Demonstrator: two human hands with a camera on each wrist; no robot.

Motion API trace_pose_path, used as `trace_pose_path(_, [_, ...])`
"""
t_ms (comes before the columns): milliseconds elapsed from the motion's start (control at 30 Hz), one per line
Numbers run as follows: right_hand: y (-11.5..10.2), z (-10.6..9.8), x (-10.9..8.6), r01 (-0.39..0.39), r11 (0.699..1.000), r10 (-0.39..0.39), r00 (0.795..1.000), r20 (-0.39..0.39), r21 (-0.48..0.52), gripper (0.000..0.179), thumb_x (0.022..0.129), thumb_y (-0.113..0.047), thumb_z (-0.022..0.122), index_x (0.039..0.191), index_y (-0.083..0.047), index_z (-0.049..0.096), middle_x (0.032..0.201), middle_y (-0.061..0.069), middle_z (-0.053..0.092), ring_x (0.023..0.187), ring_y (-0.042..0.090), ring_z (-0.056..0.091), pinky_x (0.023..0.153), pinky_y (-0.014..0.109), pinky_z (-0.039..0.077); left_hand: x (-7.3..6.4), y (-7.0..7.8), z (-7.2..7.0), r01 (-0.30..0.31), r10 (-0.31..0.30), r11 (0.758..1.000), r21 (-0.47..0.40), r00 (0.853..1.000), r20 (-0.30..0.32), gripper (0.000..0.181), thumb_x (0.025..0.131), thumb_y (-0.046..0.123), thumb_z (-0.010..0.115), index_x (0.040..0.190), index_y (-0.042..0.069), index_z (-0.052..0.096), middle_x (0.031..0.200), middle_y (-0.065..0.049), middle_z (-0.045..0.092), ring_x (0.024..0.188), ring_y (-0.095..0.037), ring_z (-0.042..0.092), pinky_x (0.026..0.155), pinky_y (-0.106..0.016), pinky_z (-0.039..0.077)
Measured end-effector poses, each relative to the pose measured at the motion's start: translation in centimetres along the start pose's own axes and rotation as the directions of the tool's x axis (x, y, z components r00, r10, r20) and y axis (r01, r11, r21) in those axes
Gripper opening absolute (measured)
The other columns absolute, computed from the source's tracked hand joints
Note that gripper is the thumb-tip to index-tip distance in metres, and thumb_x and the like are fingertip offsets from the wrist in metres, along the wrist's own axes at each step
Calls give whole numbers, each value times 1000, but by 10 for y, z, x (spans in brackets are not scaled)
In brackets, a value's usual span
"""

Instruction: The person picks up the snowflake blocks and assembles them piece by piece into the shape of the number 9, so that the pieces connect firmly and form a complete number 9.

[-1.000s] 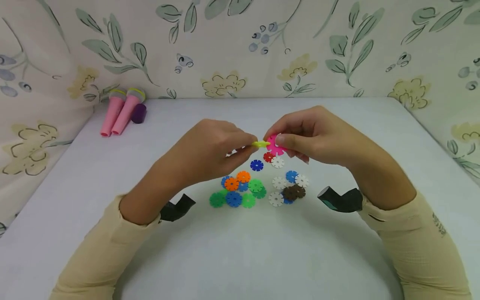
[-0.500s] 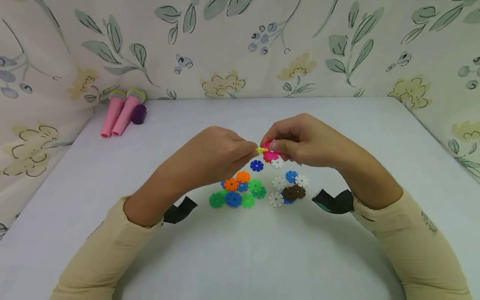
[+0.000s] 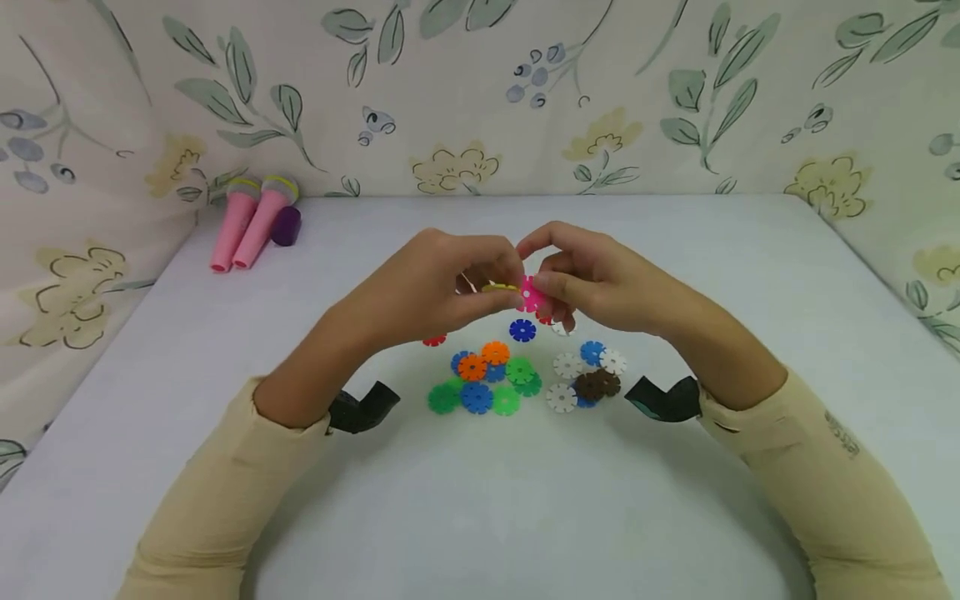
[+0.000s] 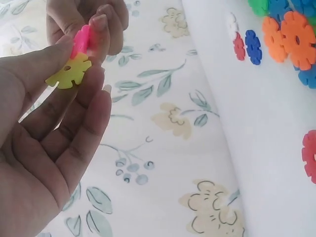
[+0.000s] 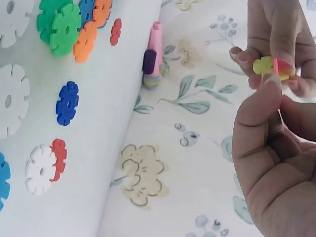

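Observation:
My left hand [image 3: 435, 283] pinches a yellow notched disc [image 4: 70, 75] between thumb and fingers. Opposite it, my right hand [image 3: 600, 283] holds a pink notched disc [image 3: 529, 295] by thumb and fingertips. Both discs meet at their notches, the yellow one lying nearly flat and the pink one standing across it, as the right wrist view shows with the pink edge cutting over the yellow disc [image 5: 263, 65]. The pair is held up above the table. Just below lie a dark blue disc [image 3: 522, 331] and, partly hidden by the right fingers, a red disc [image 3: 543, 317] and a white one.
Several loose discs lie nearer me, among them an orange disc [image 3: 495, 352], a green disc [image 3: 444, 398] and a brown disc [image 3: 590, 385]. Another red disc [image 3: 434, 340] peeks out by the left wrist. Two pink toy microphones [image 3: 258, 223] and a purple piece [image 3: 286, 226] lie back left.
The yellow and pink discs have come together, with my right hand shifting left. My left fingers have spread and changed their hold on the yellow disc. The head view has shifted slightly.

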State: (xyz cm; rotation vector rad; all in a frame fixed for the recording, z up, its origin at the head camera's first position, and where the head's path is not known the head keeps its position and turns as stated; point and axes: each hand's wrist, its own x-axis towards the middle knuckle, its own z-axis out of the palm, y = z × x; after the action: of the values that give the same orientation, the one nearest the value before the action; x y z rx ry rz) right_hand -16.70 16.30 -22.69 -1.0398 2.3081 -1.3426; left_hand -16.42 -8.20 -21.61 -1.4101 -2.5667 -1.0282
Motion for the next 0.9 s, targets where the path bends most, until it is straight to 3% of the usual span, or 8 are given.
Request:
trace_pose_path(100, [15,-9,5,-26,995,38,992,123,-98,24,103,-5,54,127,-2,57,90,10,66,79,30,63,68,38,57,0,-5,-2,44,-44,999,3,999,32,11,93,16,74,101,15,67,93,11,71,86,-4,67,81,-28,54])
trace_pose_path(200, [33,-13,14,-75,953,142,966,214,-294,20,100,-10,60,120,-7,66,96,5,68,89,27,63,75,38,56,-1,-9,-5,78,-77,997,0,996,39,9,94,15,70,101,14,64,95,9,69,91,-6,67,85,-33,54])
trace_pose_path(300, [50,-7,26,-118,879,248,941,231,-462,22,97,-13,67,118,-8,69,97,2,68,91,22,62,80,36,55,-2,-10,-5,105,-105,994,-19,994,22,8,93,13,65,99,13,60,96,8,68,96,-8,65,86,-34,53])
trace_pose_path(367, [58,-1,34,-151,838,305,926,222,-524,24,95,-16,71,118,-9,69,92,2,66,87,20,59,79,34,54,-2,-10,-4,116,-116,993,-38,993,3,11,92,10,63,101,12,58,98,6,66,98,-9,64,86,-32,53])
trace_pose_path(533, [62,13,49,-190,784,372,906,203,-591,25,91,-17,76,112,-10,65,84,5,59,83,22,55,78,34,51,-1,-10,-1,154,-156,986,-61,987,-29,24,91,0,52,114,7,58,96,0,63,91,-13,60,89,-33,51])
trace_pose_path(600, [60,17,52,-194,777,381,902,202,-599,24,90,-15,77,109,-9,64,86,6,57,85,23,54,79,33,50,-1,-12,-1,173,-174,984,-46,985,-18,29,90,-3,50,114,7,62,96,0,63,89,-15,58,88,-34,51])
trace_pose_path(700, [57,20,53,-194,788,380,900,213,-585,19,90,-11,77,104,-7,64,88,6,57,88,23,54,82,33,50,-2,-14,-1,174,-174,984,-24,985,17,27,89,-2,56,110,8,69,101,1,64,97,-15,57,88,-35,52])
trace_pose_path(900, [57,23,46,-159,823,326,918,224,-545,16,89,-4,74,102,-7,66,86,5,58,86,23,54,82,33,51,0,-16,0,137,-139,989,52,989,45,19,93,4,68,111,9,73,104,0,64,98,-15,58,84,-31,51])
